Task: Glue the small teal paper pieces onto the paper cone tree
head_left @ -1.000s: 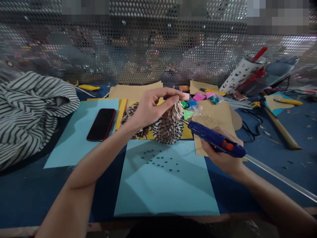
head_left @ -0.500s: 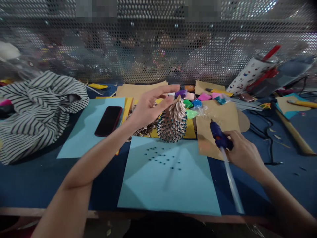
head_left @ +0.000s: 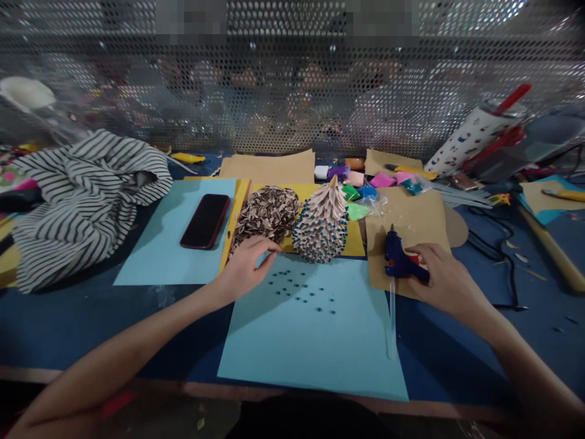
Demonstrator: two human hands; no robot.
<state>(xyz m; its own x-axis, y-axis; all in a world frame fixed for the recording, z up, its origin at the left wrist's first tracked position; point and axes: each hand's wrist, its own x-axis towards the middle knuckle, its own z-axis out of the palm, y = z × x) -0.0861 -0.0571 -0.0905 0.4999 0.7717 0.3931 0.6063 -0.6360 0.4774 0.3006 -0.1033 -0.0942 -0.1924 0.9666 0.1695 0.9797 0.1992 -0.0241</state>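
Note:
A cone covered in seed shells and teal dots (head_left: pixel 321 227) stands free at the far edge of a light blue paper sheet (head_left: pixel 315 341). My left hand (head_left: pixel 247 268) rests low on that sheet with its fingertips pinched together beside several small teal beads (head_left: pixel 299 289); whether they hold anything does not show. My right hand (head_left: pixel 445 280) grips a blue glue gun (head_left: pixel 398 262) that lies on brown paper (head_left: pixel 411 222), its clear glue stick (head_left: pixel 392 323) pointing toward me. A heap of striped seeds (head_left: pixel 267 213) lies left of the cone.
A dark phone (head_left: pixel 205 221) lies on another blue sheet at the left, beside a striped cloth (head_left: pixel 86 195). Coloured clay packets (head_left: pixel 372 182) sit behind the cone. A patterned cup (head_left: pixel 473 139), cables and tools crowd the right. A perforated metal screen (head_left: pixel 292 91) closes the back.
My left hand let go of the cone's tip and dropped to the beads on the blue sheet. My right hand swung the glue gun away from the cone and laid it on the brown paper.

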